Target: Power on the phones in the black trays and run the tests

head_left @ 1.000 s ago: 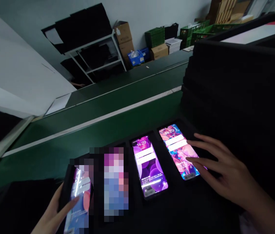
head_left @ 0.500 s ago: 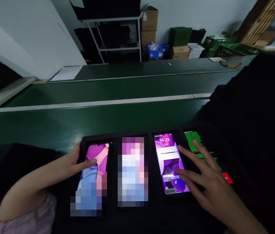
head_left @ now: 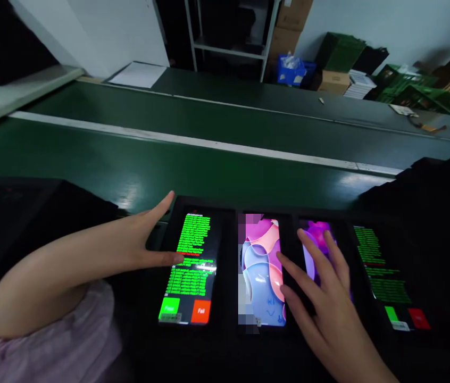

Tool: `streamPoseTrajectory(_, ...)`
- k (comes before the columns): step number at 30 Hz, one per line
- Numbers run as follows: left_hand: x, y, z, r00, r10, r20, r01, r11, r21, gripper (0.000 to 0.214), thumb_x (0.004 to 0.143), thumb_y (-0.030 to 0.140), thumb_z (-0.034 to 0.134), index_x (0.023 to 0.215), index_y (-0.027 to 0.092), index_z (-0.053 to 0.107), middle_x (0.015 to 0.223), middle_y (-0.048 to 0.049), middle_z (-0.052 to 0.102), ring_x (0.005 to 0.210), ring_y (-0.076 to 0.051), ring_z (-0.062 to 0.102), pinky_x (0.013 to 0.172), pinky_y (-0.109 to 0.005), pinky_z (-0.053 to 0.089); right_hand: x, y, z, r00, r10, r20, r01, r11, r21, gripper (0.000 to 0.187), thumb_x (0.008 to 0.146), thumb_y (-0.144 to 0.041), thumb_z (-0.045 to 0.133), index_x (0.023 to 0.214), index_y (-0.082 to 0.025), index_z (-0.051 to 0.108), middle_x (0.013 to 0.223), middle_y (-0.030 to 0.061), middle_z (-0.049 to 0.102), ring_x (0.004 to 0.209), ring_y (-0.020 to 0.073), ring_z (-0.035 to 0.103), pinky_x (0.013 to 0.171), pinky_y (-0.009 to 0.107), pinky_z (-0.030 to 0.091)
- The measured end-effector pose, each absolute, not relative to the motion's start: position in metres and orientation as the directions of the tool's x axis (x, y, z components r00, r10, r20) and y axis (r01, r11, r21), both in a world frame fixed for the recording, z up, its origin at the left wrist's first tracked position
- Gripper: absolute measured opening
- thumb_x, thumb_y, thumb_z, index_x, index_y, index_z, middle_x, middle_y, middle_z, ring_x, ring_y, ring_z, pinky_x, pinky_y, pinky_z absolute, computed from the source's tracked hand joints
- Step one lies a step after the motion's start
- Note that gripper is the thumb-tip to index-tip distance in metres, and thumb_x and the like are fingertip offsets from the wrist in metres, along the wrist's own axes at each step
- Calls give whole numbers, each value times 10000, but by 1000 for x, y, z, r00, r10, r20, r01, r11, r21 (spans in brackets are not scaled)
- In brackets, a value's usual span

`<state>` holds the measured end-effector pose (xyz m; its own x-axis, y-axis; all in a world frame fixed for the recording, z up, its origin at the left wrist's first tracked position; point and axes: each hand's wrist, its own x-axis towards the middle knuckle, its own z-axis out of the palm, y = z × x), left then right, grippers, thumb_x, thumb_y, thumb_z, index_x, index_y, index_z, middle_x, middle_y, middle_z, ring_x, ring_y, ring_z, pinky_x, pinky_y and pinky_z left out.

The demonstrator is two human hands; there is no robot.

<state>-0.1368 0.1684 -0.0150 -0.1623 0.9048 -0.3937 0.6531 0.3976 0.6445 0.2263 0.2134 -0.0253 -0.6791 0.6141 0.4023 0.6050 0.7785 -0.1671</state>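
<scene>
Several lit phones lie side by side in a black tray (head_left: 228, 213). My left hand (head_left: 145, 239) is open, its thumb touching the leftmost phone (head_left: 191, 268), whose screen shows green text with a green and a red button. My right hand (head_left: 321, 287) is open with fingers spread. It rests on the third phone (head_left: 316, 236), which shows purple wallpaper, and its thumb touches the second phone (head_left: 263, 266), which shows pink and blue wallpaper. The rightmost phone (head_left: 386, 276) also shows green text.
A green conveyor belt (head_left: 217, 165) with a white stripe runs behind the tray. Stacked black trays (head_left: 436, 186) stand at the right, another dark stack (head_left: 29, 207) at the left. Cardboard boxes (head_left: 332, 80), green crates (head_left: 404, 85) and a metal shelf (head_left: 225, 48) line the far wall.
The camera has swung left and down. My left hand set its phone into the tray, and that screen changed from wallpaper to green text. My right hand moved from the rightmost phone onto the third.
</scene>
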Motion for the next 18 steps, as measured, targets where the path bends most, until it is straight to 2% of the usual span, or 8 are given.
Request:
streamPoseTrajectory(2,-135,167,-9,-97,891,-444,711,375,595,1395,693,686,691,1694,113,-94,1426,-122,697,1041,-302,766,880,-336,587,229,212,-24,-688,594,417,559,800,-219,314,1093,-256,485,1370,-245,633,1705,60,379,1650,322,196,1174,553,505)
streamPoseTrajectory(4,-128,167,-2,-118,867,-484,781,382,494,1374,680,683,687,1707,129,-37,1292,-101,762,837,-274,766,801,-329,581,230,207,-20,-705,559,437,499,828,-255,285,1065,-192,514,1295,-250,672,1662,37,438,1647,295,214,1209,481,461)
streamPoseTrajectory(7,-111,166,6,-203,830,-520,872,395,290,1265,748,566,715,1713,145,12,933,-6,797,512,-204,639,635,-282,513,224,197,-15,-748,485,453,397,874,-281,246,1003,-119,552,1119,-242,731,1541,45,570,1639,271,245,1191,417,477)
streamPoseTrajectory(10,-98,161,8,-226,828,-514,901,378,213,1242,770,507,757,1715,145,37,733,62,720,475,-205,619,557,-250,445,217,191,-13,-800,451,396,352,887,-299,263,989,-122,549,1072,-253,762,1479,55,628,1637,252,244,1157,413,532)
streamPoseTrajectory(12,-95,156,8,-218,830,-513,906,368,211,1272,748,526,779,1719,152,47,775,45,737,537,-227,664,562,-256,452,216,190,-14,-815,451,364,354,885,-302,274,1008,-154,546,1124,-262,769,1520,62,598,1646,259,208,1137,435,559)
streamPoseTrajectory(15,-96,150,9,-193,835,-515,915,343,213,1277,745,493,761,1721,170,4,992,-27,796,549,-230,669,603,-277,480,218,191,-16,-825,445,350,348,886,-306,258,1031,-196,554,1159,-268,766,1599,60,522,1656,293,163,1123,481,576)
streamPoseTrajectory(18,-98,145,8,-121,866,-486,904,298,307,1255,744,485,738,1725,208,6,1217,-91,778,601,-234,695,694,-310,533,218,192,-18,-832,443,332,353,887,-298,252,1047,-211,539,1139,-261,767,1629,54,494,1659,311,146,1111,503,585)
